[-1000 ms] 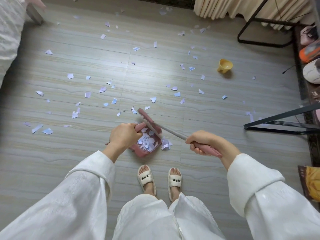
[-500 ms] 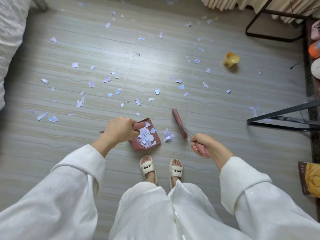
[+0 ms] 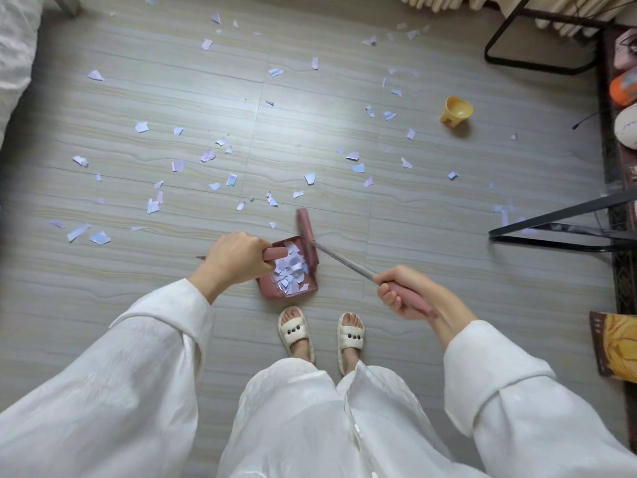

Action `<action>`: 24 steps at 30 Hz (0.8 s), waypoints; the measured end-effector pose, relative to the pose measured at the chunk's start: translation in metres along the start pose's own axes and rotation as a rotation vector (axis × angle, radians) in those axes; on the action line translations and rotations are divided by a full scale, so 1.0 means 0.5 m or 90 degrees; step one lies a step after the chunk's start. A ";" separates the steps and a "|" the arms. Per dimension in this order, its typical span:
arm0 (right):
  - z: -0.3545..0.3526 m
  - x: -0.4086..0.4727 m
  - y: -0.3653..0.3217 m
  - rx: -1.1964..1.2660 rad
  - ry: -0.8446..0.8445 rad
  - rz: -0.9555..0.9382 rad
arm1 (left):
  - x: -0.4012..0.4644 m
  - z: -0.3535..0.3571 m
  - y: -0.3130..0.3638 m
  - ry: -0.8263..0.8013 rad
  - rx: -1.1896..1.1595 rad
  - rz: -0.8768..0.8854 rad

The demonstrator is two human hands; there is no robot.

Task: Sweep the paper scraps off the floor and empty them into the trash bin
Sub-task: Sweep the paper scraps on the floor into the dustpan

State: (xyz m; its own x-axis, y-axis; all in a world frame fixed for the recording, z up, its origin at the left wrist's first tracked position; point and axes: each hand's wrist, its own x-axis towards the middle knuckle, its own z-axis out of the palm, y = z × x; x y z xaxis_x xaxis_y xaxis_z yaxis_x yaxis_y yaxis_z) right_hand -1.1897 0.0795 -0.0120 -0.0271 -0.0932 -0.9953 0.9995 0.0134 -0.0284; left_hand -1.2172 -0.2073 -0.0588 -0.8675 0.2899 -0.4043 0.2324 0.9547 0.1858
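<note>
Down low, gripped dustpan [image 3: 289, 270] handle with left hand [image 3: 238, 258], right hand [image 3: 401, 291] clamped on broom [image 3: 306, 236], scraps [image 3: 210, 155] strewn across floor [image 3: 448, 257]

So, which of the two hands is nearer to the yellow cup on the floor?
The right. The right hand grips the broom handle, below and somewhat left of the yellow cup. The left hand holds the dustpan much farther left.

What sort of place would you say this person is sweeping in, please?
Probably a room at home, perhaps a bedroom: pale tiled floor, white bedding at the left edge, curtains at the top, and the person wears house slippers.
</note>
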 end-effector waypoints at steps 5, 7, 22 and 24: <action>0.009 -0.014 -0.011 -0.107 0.078 -0.078 | -0.008 0.002 -0.010 0.019 -0.007 -0.002; 0.012 -0.008 -0.012 -0.125 0.105 -0.111 | -0.015 0.001 -0.015 0.017 -0.010 -0.007; 0.031 -0.015 -0.029 -0.148 0.028 -0.032 | -0.044 -0.010 -0.028 -0.002 -0.018 -0.024; 0.032 -0.011 -0.030 -0.165 0.058 -0.077 | -0.048 -0.017 -0.030 0.000 -0.018 -0.031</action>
State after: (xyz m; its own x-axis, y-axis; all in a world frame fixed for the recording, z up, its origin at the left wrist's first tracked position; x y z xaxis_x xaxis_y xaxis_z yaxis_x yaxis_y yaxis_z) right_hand -1.2041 0.0641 -0.0045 -0.1581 -0.0202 -0.9872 0.9519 0.2627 -0.1578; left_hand -1.2035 -0.2292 -0.0444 -0.8776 0.2428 -0.4135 0.1772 0.9655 0.1908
